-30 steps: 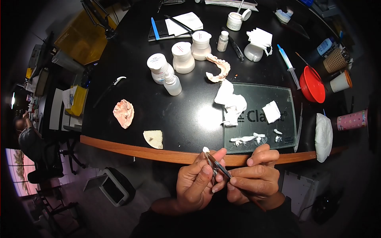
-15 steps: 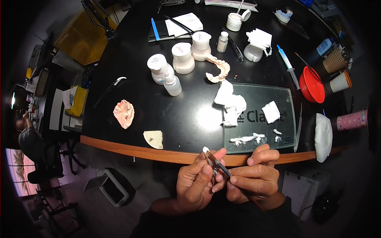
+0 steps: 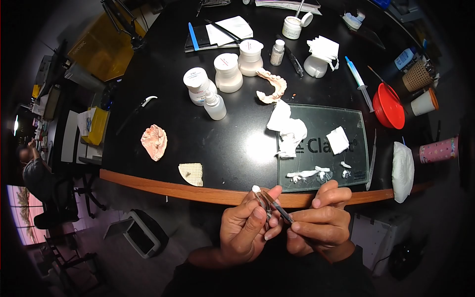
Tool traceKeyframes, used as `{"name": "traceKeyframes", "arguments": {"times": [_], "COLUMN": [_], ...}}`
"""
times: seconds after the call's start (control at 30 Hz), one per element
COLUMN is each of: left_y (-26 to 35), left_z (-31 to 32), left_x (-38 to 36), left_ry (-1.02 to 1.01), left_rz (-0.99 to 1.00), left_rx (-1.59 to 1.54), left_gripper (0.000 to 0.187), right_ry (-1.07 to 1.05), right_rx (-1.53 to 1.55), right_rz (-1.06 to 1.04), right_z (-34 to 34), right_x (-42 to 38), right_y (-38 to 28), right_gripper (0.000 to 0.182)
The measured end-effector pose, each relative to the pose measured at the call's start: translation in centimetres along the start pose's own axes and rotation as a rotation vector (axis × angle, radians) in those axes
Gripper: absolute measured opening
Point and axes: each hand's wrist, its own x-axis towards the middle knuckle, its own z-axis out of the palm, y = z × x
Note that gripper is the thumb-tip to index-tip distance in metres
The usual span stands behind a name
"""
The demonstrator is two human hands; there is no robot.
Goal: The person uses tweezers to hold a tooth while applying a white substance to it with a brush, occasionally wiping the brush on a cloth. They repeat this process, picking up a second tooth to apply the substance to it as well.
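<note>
My left hand [image 3: 243,231] is closed around thin metal tweezers [image 3: 267,214]. At their upper end sits a small white tooth crown [image 3: 256,189], held just over the table edge. Between thumb and fingers, my right hand [image 3: 320,223] pinches a fine brush [image 3: 282,212]; its brown bristles point up toward the crown and lie just right of it. Beyond the hands, a glass slab [image 3: 316,111] carries small mounds of white paste [image 3: 346,173] and crumpled white tissue [image 3: 292,133].
Several powder jars [image 3: 228,74] and a dropper bottle [image 3: 214,106] stand mid-table. Dental casts [image 3: 154,142] [image 3: 277,88] lie near them. At the right are a red bowl [image 3: 381,111], a syringe [image 3: 365,91] and a white pad [image 3: 403,173]. A person [image 3: 37,168] sits far left.
My right hand has shifted slightly right and down, drawing the brush tip a little away from the crown. The left hand stays nearly still, with the crown turned slightly.
</note>
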Motion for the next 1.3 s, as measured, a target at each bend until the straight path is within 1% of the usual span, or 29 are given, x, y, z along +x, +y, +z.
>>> {"name": "traceKeyframes", "arguments": {"times": [0.03,0.13,0.23,0.27,0.3,0.37,0.47,0.57,0.73,1.13,1.3], "left_y": [-0.1,0.1,0.1,0.3,0.2,0.0,0.0,-0.1,-0.1,-0.1,-0.2], "left_z": [0.0,0.5,0.3,0.6,0.4,0.0,0.1,0.2,0.5,0.4,0.4], "left_x": [0.1,0.1,0.1,0.1,0.1,0.0,0.0,0.0,-0.2,-0.1,-0.2], "left_ry": [-0.012,0.037,0.028,0.066,0.05,0.022,0.06,0.08,0.087,0.065,0.076], "left_rz": [0.0,-0.01,-0.01,-0.036,-0.028,-0.008,-0.029,-0.025,0.0,0.008,0.007], "left_rx": [-0.005,0.054,0.068,0.089,0.067,0.025,0.035,0.037,0.056,0.057,0.058], "left_gripper": [0.041,0.048,0.048,0.052,0.051,0.051,0.052,0.051,0.048,0.047,0.047], "right_ry": [0.022,0.063,0.054,0.077,0.063,0.064,0.058,0.03,-0.029,0.009,-0.013], "right_rx": [0.003,-0.059,-0.217,-0.237,-0.266,-0.269,-0.276,-0.284,-0.305,-0.304,-0.308], "right_rz": [-0.002,0.006,0.086,0.091,0.116,0.152,0.186,0.168,0.212,0.209,0.224], "right_z": [-0.2,-2.2,-4.6,-5.1,-5.9,-6.9,-7.8,-7.8,-7.4,-7.4,-7.4], "right_x": [0.1,0.4,0.9,0.7,0.4,-0.2,-1.2,-1.6,-0.8,-1.1,-1.0], "right_y": [0.1,0.4,0.5,0.9,1.0,1.3,1.4,1.6,1.0,1.1,1.0], "right_gripper": [0.013,0.016,0.012,0.01,0.008,0.007,0.009,0.011,0.019,0.019,0.017]}}
